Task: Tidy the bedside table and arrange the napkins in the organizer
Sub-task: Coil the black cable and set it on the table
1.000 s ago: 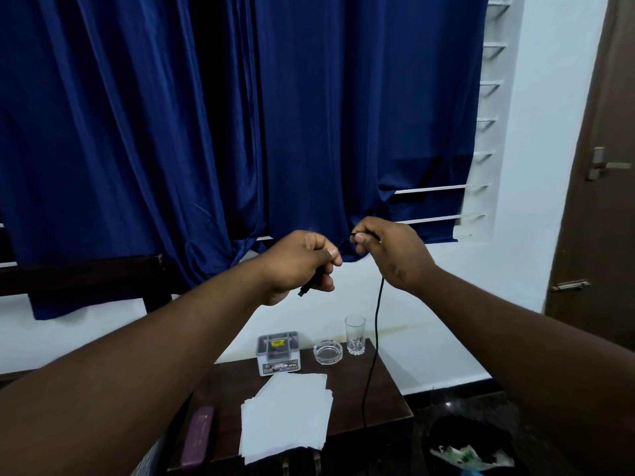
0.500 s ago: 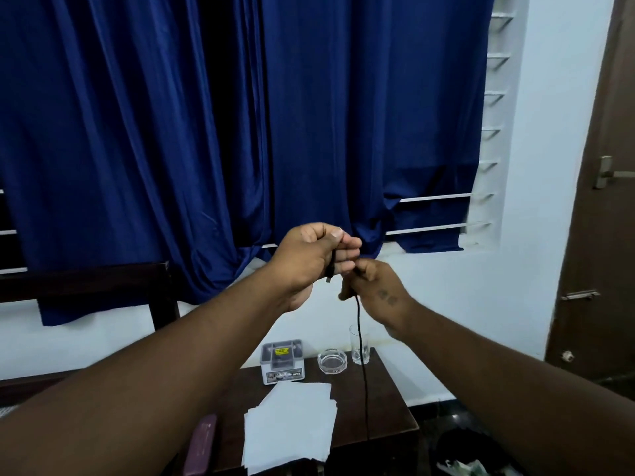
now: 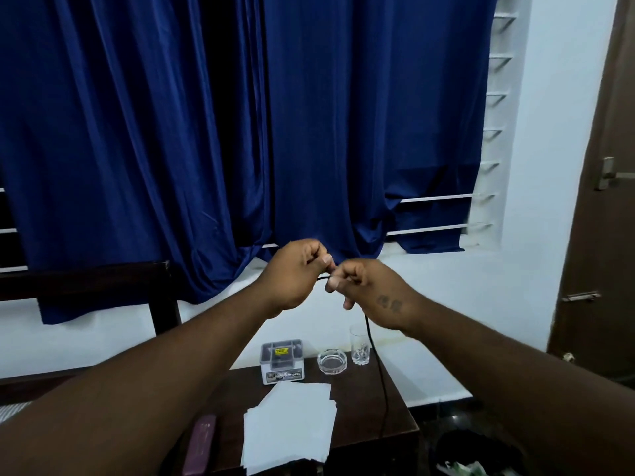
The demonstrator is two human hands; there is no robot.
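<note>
Both hands are raised above the dark wooden bedside table [image 3: 364, 400]. My left hand [image 3: 295, 274] pinches one end of a thin black cable [image 3: 378, 369]. My right hand [image 3: 364, 290] pinches the same cable right beside it, fingertips almost touching. The rest of the cable hangs down past the table's right side. A loose pile of white napkins [image 3: 292, 424] lies on the table's front. Behind it stands a small clear plastic organizer box [image 3: 282, 361] with a printed label.
A glass ashtray [image 3: 332, 362] and a drinking glass [image 3: 360, 345] stand at the table's back. A maroon case [image 3: 201, 444] lies at the front left. A dark bin with litter [image 3: 477, 455] sits on the floor at right. Blue curtains [image 3: 240, 132] hang behind; a brown door [image 3: 598, 235] is at right.
My right hand has come down and in against the left, so both now pinch the cable at almost one spot. The view has shifted slightly.
</note>
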